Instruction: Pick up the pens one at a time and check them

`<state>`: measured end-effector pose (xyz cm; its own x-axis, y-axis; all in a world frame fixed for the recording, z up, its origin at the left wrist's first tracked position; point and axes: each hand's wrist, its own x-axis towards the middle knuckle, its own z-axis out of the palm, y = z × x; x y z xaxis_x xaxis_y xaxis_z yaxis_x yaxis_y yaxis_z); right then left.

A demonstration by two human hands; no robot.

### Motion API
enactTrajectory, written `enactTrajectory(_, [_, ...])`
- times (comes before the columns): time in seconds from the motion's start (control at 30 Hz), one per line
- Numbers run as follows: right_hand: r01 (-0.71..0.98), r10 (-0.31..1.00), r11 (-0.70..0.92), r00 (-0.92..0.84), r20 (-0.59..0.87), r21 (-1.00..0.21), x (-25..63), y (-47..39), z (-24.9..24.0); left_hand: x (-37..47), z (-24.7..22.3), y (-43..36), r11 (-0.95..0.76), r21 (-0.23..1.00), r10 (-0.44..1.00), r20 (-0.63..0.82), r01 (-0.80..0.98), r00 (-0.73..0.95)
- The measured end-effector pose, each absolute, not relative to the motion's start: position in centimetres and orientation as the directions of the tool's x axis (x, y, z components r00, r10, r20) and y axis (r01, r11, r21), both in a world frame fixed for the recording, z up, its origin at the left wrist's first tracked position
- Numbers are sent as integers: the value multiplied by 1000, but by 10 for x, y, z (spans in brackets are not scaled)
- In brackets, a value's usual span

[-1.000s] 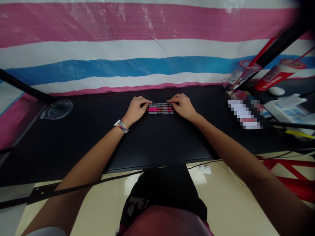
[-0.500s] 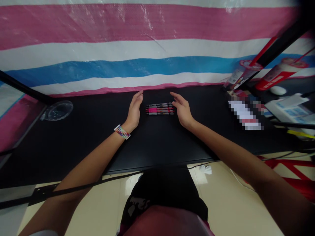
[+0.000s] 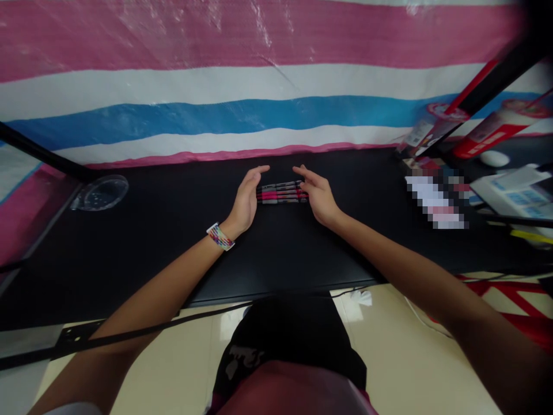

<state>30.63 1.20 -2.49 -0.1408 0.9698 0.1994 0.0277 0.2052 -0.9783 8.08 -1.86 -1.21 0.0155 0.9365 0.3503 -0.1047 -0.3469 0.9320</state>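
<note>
Where the matte black counter [image 3: 129,248] nears its left end, a round, clear plastic container [image 3: 103,192] lies well off from the middle. Next comes the left hand [image 3: 246,203], a white-edged, multicoloured band [image 3: 220,236] around its wrist; its fingers are extended, gripping nothing, the palm turned toward a row of slim black, grey and bright pink pens [image 3: 281,193]. These lie side by side on the counter between both hands, lengthwise from left to right; the hands probably face each other so as to bound both ends. The right hand [image 3: 318,199] is likewise loose; whether either touches the pens, I cannot tell. Farther right, a clear plastic cup [image 3: 420,132] and a red-and-white cup [image 3: 496,132] stand aside, probably to avoid knocks.
</note>
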Motion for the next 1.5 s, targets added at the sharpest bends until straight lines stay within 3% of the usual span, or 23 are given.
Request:
enactTrajectory(0.23, [274,926,369,-189,326,-888,312,2,-18,80,-10,-20,-378,924,926,376,-52,-37])
enactTrajectory(0.33, [435,827,560,-244,507,-705,313,-10,-6,69,-12,-13,-390,921,916,387,-8,-108])
enactTrajectory(0.4, [457,729,681,-351,587,-572,312,-18,2,60,-15,-7,-379,924,914,381,43,-137])
enactTrajectory(0.53, [443,575,816,-553,604,-371,308,-27,7,51,-21,0,-410,898,898,428,159,-105])
enactTrajectory(0.63, [393,496,868,-652,573,-303,307,-28,5,51,-22,-1,-434,880,887,455,193,-79])
enactTrajectory(0.83, [428,526,849,-621,581,-311,310,-25,3,56,-13,-7,-407,880,898,435,245,-70])
enactTrajectory(1.0, [385,478,878,-662,577,-285,313,-23,9,56,-5,-13,-381,865,910,414,326,-35])
enactTrajectory(1.23, [370,418,908,-758,501,-198,318,-19,14,64,3,-25,-475,786,867,494,396,59])
enactTrajectory(1.37, [347,460,888,-699,548,-303,320,-14,13,68,14,-33,-548,679,828,525,488,198])
enactTrajectory(1.5, [323,594,801,-539,597,-504,324,-11,15,67,20,-37,-663,549,743,564,508,361])
